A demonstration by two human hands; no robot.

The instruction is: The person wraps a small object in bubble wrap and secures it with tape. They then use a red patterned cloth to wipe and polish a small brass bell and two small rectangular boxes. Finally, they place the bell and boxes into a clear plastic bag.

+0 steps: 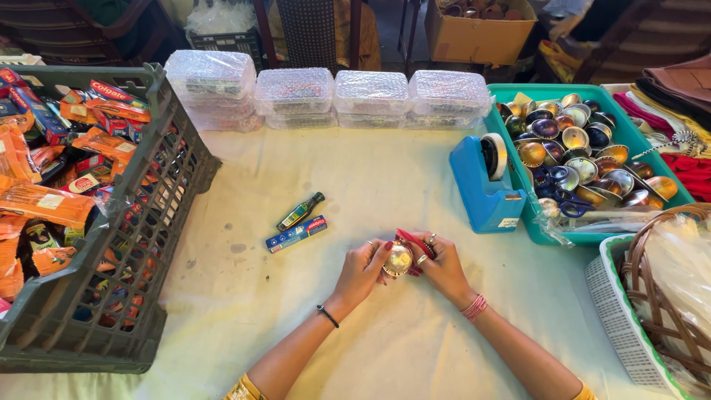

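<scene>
near the middle of the bench point(385, 185), which is spread with a pale cloth, the person's two hands meet over one small thing. the left hand point(363, 270) and the right hand point(443, 265) both have their grip clamped on a small round golden bowl point(398, 260), held between them just above the cloth, its shiny hollow facing up. a red strip point(415, 241) lies against the bowl's far right side, under the right hand's fingers.

to the left of the hands, a little farther off, a small dark green bottle point(301, 211) and a blue and red tube box point(296, 234) lie just beside each other on the cloth. a grey crate point(152, 185) of orange packets stands at the far left. on the right, a blue tape dispenser point(485, 189) touches a teal tray point(629, 137) heaped with shiny round bowls. clear lidded boxes point(326, 96) line the far edge, and a woven basket point(659, 296) sits at the near right.
</scene>
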